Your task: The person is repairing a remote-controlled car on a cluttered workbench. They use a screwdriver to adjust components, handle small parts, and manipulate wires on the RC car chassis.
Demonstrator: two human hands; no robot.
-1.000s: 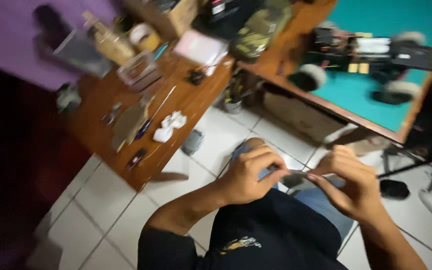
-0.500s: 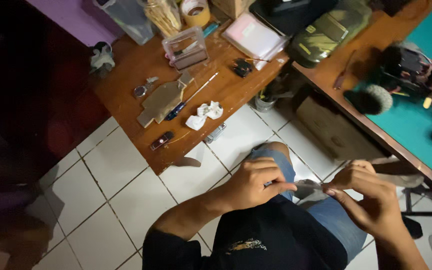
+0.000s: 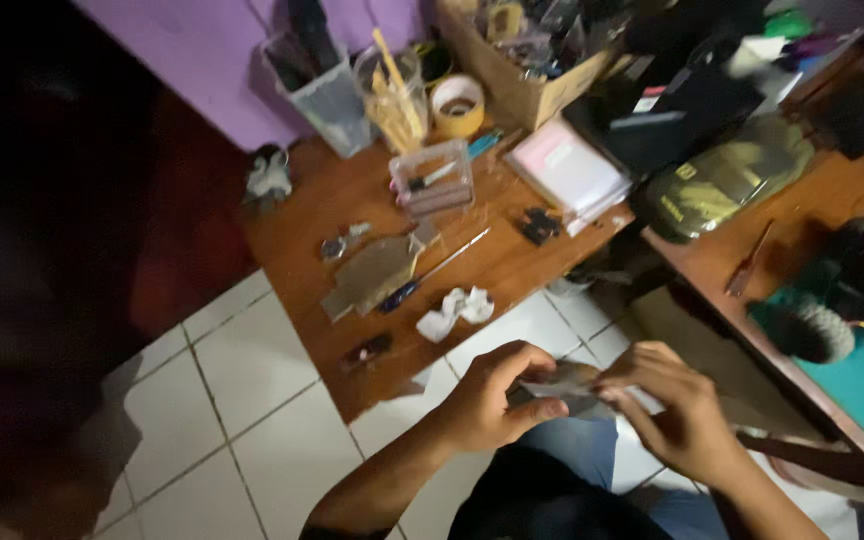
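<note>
Small grey piece (image 3: 567, 388) between the hands: mostly covered by fingers, too blurred to identify. Right forearm cut off at bottom edge. Wheeled vehicle (image 3: 857, 290) cropped at right edge. Cardboard box (image 3: 522, 85) contents blurred, top cut off.
</note>
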